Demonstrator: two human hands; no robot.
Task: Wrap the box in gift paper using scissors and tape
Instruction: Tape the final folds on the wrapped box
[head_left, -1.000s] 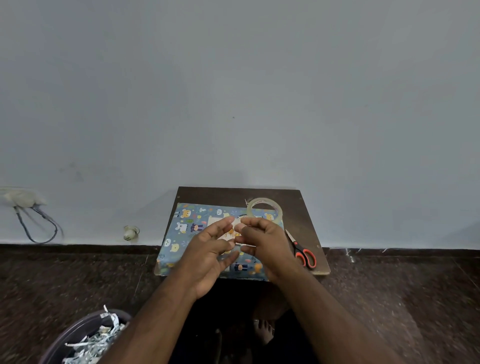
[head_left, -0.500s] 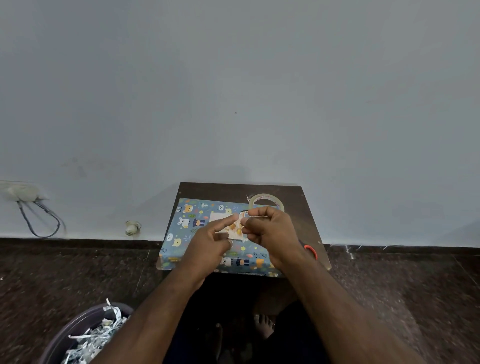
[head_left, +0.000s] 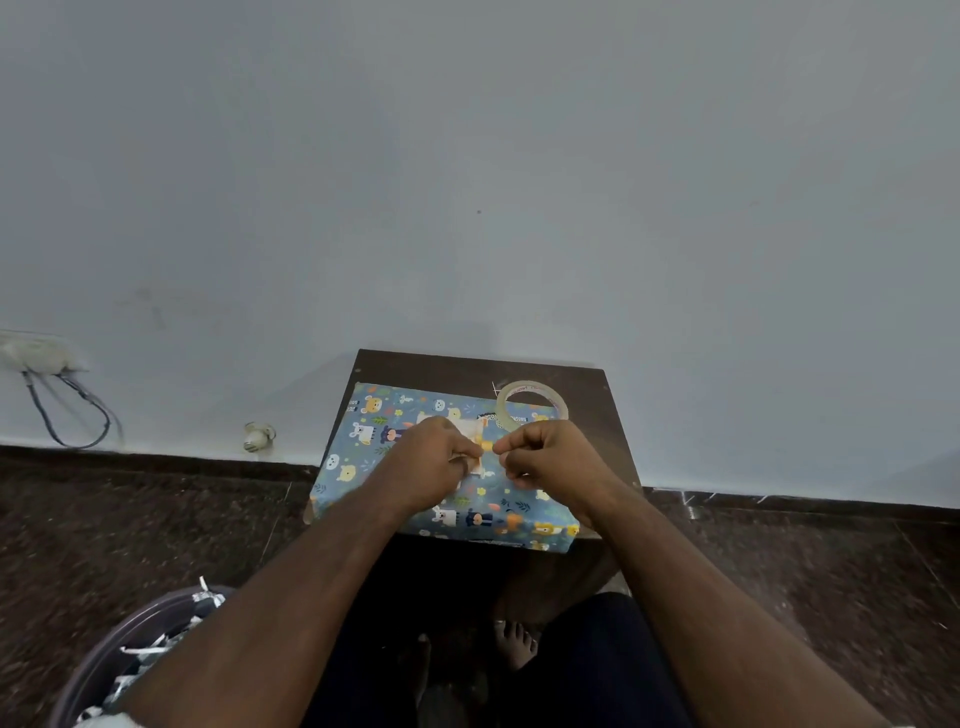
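Over box top centre | left hand (head_left: 434, 457) and right hand (head_left: 545, 457) fingers pinch opposite ends of a short tape strip (head_left: 487, 448), likely | strip runs left-right above wrapped box (head_left: 363, 467) seam | tape roll (head_left: 531, 401) at bench (head_left: 597, 415) far edge, nearer right hand

Wrapped box (head_left: 363, 462) on table (head_left: 587, 395), tape roll (head_left: 532, 397) behind-right.

A plain room in a home: bare grey wall (head_left: 467, 182), dark speckled stone floor (head_left: 156, 519), a wall socket with cables (head_left: 36, 353), and a bin of paper scraps (head_left: 119, 665) beside bare feet (head_left: 514, 644).
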